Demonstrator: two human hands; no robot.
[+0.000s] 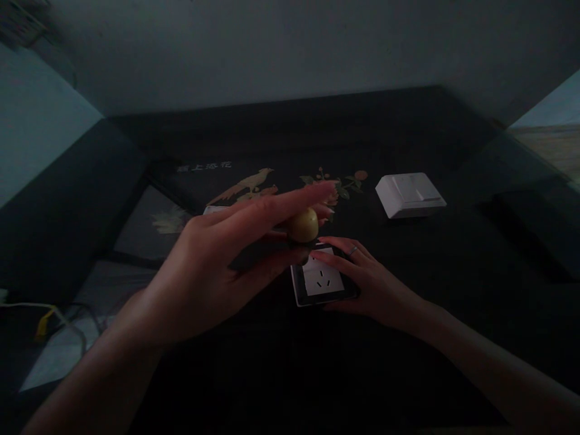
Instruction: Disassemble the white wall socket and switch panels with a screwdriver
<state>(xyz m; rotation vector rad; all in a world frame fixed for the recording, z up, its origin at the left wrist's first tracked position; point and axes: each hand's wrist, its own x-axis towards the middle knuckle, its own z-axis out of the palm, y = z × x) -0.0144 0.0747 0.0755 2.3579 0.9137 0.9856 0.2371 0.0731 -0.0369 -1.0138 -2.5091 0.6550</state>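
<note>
My left hand (226, 260) is closed around what looks like a screwdriver (303, 226), seen from the butt of its rounded yellow handle. Its shaft and tip are hidden below the handle and fingers. Under it lies a wall socket (322, 275) with a white face, slotted holes and a dark frame. My right hand (362, 275), wearing a ring, grips this socket at its right side, fingers over the far edge and thumb near the close edge. The handle stands over the socket's upper left part; whether the tip touches it I cannot tell.
A white box-shaped switch or socket unit (410, 194) sits at the right on the dark table (272, 374). Another pale thing (215, 209) is mostly hidden behind my left hand. Cables with a yellow piece (44, 324) lie at the left. A wall (281, 54) rises behind.
</note>
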